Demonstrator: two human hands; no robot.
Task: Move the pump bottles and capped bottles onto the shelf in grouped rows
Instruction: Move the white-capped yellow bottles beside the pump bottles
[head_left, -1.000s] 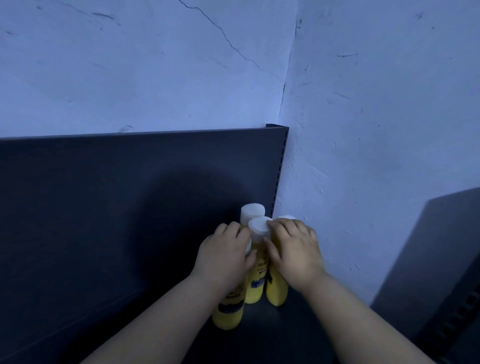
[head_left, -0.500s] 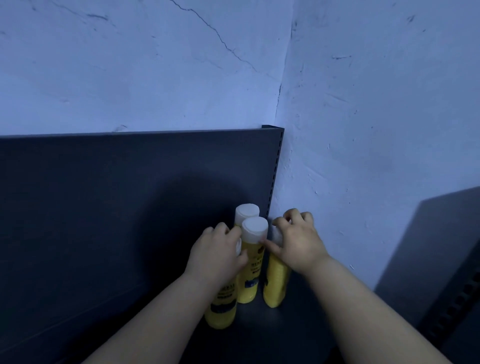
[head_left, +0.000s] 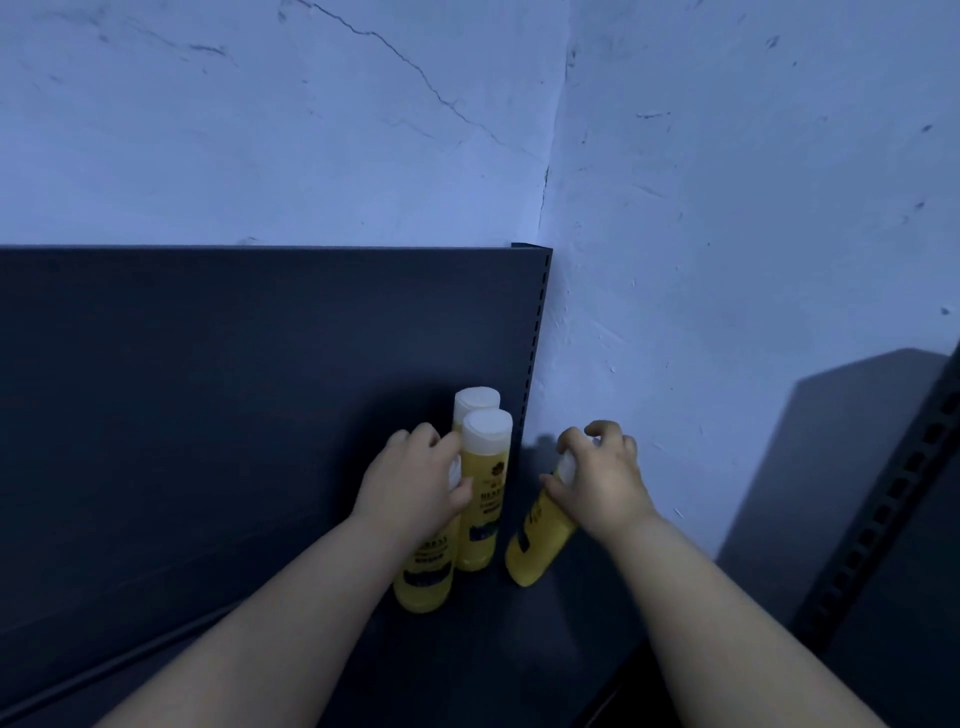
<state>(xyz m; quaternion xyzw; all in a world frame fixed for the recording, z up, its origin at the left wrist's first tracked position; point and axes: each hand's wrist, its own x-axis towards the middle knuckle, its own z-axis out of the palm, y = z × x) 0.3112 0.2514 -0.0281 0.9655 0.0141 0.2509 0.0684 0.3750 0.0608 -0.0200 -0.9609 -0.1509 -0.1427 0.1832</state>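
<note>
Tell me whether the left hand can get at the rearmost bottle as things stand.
Probably not right now: the left hand grips the front bottle. Once it lets go, likely yes: the rearmost bottle stands just beyond its fingers, with its cap uncovered.

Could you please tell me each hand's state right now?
Left hand: grips the upright front bottle.
Right hand: grips the tilted bottle.

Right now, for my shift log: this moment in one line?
left hand: grips front-left bottle by cap | right hand: grips tilted bottle by cap | middle bottle, rear bottle: upright | shelf: bottles at right end
</note>
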